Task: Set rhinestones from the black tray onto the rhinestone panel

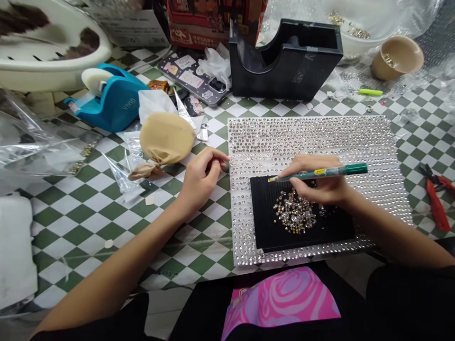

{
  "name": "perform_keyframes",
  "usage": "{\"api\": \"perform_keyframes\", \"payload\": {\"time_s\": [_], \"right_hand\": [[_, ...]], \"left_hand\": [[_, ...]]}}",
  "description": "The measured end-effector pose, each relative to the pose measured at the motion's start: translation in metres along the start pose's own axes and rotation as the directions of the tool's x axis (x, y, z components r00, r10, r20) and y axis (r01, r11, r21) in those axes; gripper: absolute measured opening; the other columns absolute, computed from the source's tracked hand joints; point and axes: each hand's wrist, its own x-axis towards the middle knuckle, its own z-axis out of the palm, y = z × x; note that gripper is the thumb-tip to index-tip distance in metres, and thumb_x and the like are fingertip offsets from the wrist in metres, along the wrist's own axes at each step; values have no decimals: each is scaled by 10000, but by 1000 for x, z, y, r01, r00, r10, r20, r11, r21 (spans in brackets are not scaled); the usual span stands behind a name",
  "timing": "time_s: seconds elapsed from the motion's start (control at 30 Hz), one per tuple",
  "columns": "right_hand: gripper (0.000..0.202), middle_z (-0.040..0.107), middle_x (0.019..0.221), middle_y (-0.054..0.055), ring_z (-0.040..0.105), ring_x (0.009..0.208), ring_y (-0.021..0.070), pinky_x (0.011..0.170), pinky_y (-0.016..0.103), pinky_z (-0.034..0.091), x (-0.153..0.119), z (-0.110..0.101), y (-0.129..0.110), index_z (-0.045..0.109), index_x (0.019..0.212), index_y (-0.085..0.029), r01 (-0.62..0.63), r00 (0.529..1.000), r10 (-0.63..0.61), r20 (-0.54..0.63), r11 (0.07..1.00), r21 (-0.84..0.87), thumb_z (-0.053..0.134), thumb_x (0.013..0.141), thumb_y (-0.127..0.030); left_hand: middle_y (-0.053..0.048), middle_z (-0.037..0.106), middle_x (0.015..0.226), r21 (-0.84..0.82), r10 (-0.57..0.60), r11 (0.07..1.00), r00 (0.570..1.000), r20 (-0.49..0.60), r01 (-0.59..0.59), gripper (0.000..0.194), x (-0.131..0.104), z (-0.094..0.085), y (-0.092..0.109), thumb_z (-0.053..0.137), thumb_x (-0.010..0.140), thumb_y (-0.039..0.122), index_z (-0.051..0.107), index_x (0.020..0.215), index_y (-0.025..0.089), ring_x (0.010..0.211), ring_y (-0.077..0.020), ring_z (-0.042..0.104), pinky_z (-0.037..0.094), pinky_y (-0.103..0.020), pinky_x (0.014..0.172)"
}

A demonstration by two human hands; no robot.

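My right hand (316,182) grips a green pen (330,171) with a yellow mark on its barrel. Its pale tip points left, at the upper left of a black ridged tray (263,222). A pile of small shiny rhinestones (295,213) lies on the tray below the pen, and a few more are scattered under my hand. Beneath the tray is a white sheet covered in rows of clear rhinestones (313,132). At the sheet's left edge rests my left hand (202,175), loosely curled and holding nothing visible, its index finger reaching to the edge.
A tied beige pouch (167,137), a blue tape dispenser (117,104) and a phone (194,78) are at the left. Behind the sheet stands a black tape dispenser (284,61). To the right are a tan cup (397,58) and red-handled pliers (436,203).
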Motion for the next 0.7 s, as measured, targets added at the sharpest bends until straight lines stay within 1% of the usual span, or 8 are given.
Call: {"api": "perform_keyframes", "payload": {"time_s": [0.1, 0.13, 0.2, 0.27, 0.4, 0.5, 0.7], "right_hand": [[149, 732, 823, 5, 666, 710, 115, 663, 276, 552, 2, -2, 2, 698, 888, -214, -111, 986, 101, -133, 992, -66, 585, 829, -136], [143, 738, 842, 9, 679, 724, 125, 675, 286, 562, 3, -2, 3, 701, 889, -214, -139, 976, 123, -181, 987, -82, 588, 833, -147], [139, 741, 863, 14, 691, 740, 139, 688, 300, 574, 5, -1, 7, 704, 895, -211, -176, 961, 149, -235, 979, -101, 583, 843, -166], [139, 740, 868, 19, 693, 755, 145, 708, 308, 576, 6, 0, 12, 703, 901, -204, -189, 958, 155, -240, 973, -129, 577, 847, -177], [130, 737, 893, 26, 697, 816, 157, 770, 319, 572, 6, 2, 17, 695, 906, -194, -170, 971, 136, -198, 972, -164, 584, 844, -167], [132, 736, 895, 30, 698, 825, 155, 764, 301, 569, 7, 3, 17, 691, 909, -184, -141, 978, 113, -176, 978, -156, 581, 848, -146], [127, 740, 898, 20, 697, 815, 148, 763, 298, 567, 7, 3, 16, 694, 906, -193, -120, 984, 86, -155, 967, -225, 584, 848, -166]], "left_hand": [[-6, 618, 837, 1, 0, 1000, 1000, -3, 0, 194, 0, 0, 1, 432, 873, 122, 610, 856, 196, 742, -102, 616, 493, -234, 663], [-4, 615, 831, 4, 1, 1000, 1000, -5, -1, 198, 0, 0, 1, 431, 870, 117, 610, 855, 198, 740, -102, 615, 492, -235, 664], [-1, 612, 824, 12, 5, 1000, 1000, -7, -5, 205, 0, 0, 1, 427, 866, 111, 611, 853, 201, 742, -102, 612, 491, -238, 668], [-1, 611, 821, 14, 9, 1000, 1000, -10, -9, 209, 1, 0, 0, 426, 865, 111, 614, 853, 202, 745, -102, 608, 490, -240, 674], [-3, 610, 819, 7, 8, 1000, 1000, -6, -8, 205, 1, 0, 0, 430, 865, 116, 615, 854, 205, 742, -102, 607, 492, -245, 676], [-9, 616, 832, 8, 2, 1000, 1000, -4, -2, 205, 0, 0, 1, 430, 870, 123, 615, 852, 209, 746, -109, 610, 501, -257, 683], [-18, 629, 848, 27, -22, 999, 1000, 2, 22, 194, 0, 0, 2, 424, 877, 161, 609, 847, 214, 757, -121, 607, 521, -266, 704]]}}
